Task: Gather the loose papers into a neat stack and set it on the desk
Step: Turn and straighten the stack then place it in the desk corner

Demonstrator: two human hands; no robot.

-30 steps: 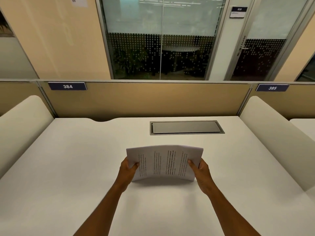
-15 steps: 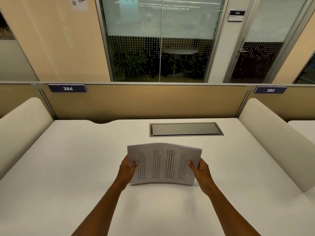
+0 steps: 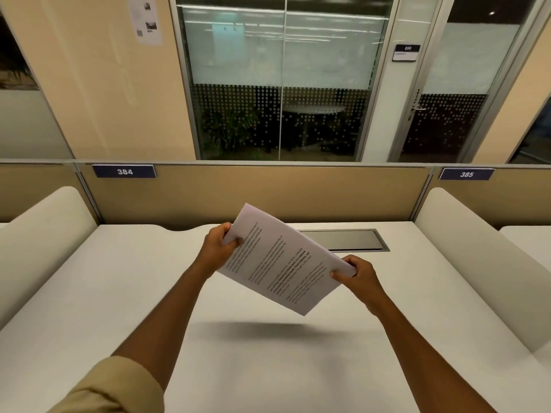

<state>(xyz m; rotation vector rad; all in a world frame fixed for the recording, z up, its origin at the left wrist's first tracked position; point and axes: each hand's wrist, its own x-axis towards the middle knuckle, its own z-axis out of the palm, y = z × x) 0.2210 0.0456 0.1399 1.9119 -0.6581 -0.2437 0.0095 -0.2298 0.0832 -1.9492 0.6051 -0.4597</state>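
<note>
The stack of printed papers (image 3: 280, 260) hangs in the air above the white desk (image 3: 119, 293), clear of the surface, its shadow on the desktop below. Its long axis runs diagonally, from upper left down to lower right, printed face toward the camera. The left hand (image 3: 219, 248) pinches the upper-left edge; the right hand (image 3: 357, 275) pinches the right corner. Behind, a metal cable hatch (image 3: 351, 239) sits in the desk, before a tan partition (image 3: 268, 192) labelled 384 and glass office walls.
</note>
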